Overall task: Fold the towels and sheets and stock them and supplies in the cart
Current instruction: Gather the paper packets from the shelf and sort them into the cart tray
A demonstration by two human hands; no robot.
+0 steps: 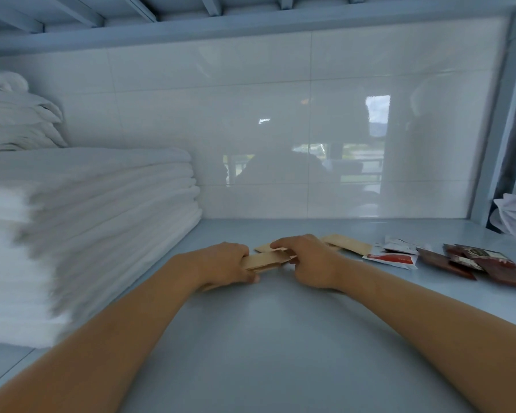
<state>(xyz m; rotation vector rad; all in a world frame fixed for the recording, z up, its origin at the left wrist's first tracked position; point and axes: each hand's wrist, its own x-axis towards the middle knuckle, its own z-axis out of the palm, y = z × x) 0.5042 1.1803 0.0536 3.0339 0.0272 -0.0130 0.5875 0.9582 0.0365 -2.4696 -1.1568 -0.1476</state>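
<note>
Left hand (225,265) and right hand (306,260) grasp tan packets (265,260) between them; uneven squeeze may fan the stack.

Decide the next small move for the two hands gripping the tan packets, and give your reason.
Probably square the tan packets into an even bundle: the left hand and right hand grip its ends, and the edges look staggered, with loose tan packets lying behind.
</note>
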